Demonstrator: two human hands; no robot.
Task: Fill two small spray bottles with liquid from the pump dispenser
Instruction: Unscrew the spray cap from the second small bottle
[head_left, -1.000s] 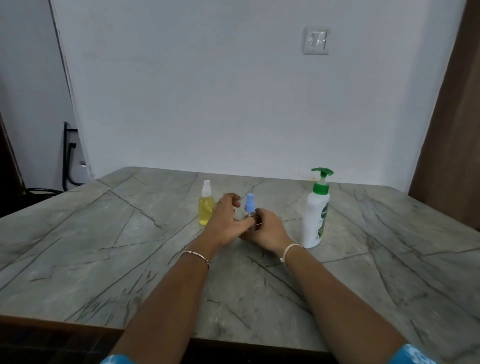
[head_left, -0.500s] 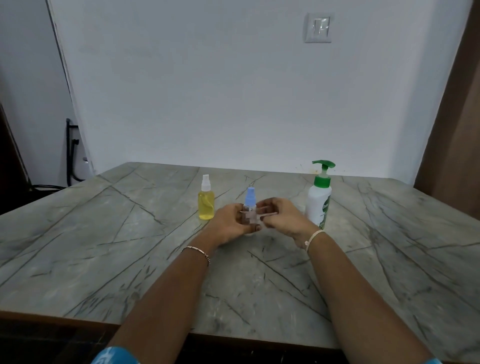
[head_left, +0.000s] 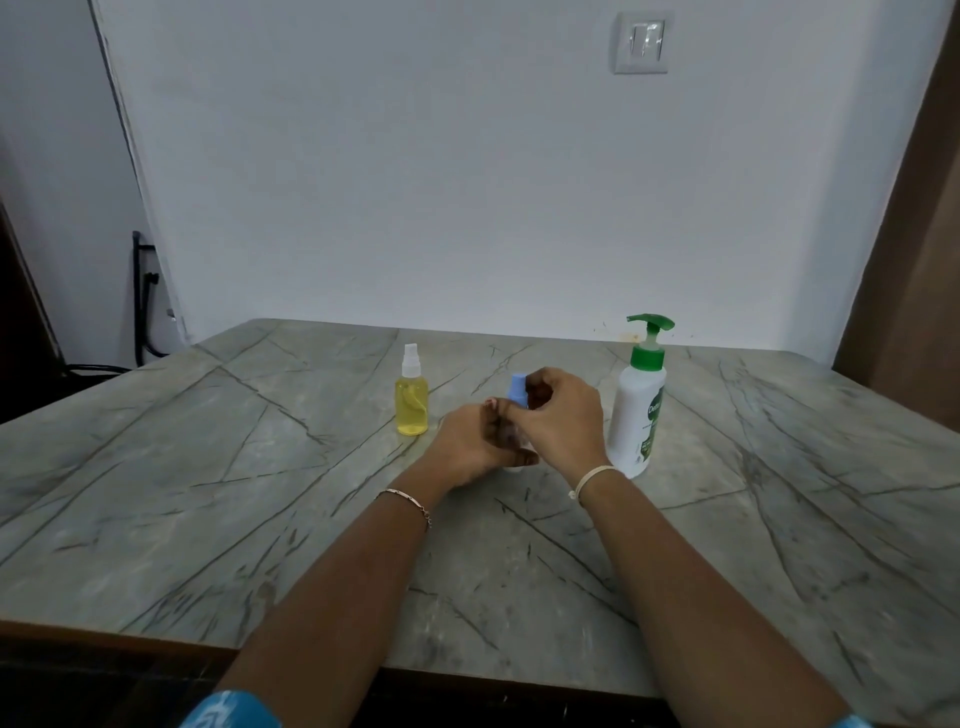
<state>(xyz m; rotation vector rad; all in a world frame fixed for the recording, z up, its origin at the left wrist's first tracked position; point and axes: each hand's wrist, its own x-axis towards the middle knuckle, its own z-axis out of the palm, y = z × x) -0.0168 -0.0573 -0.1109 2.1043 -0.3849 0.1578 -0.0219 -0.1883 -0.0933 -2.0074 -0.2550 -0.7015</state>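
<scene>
Gripping the small clear spray bottle with the blue cap (head_left: 517, 388) around its body, the left hand (head_left: 478, 441) is steadying it low over the grey veined stone table (head_left: 208, 467), while the right hand (head_left: 561, 421) is pinching the blue top. Its fill is hidden. The small white-capped spray bottle of yellow liquid (head_left: 412, 410) is standing just left, looking full, so roughly half is seeming done. The white pump dispenser with the green head (head_left: 636, 415) is standing untouched beside the right wrist.
</scene>
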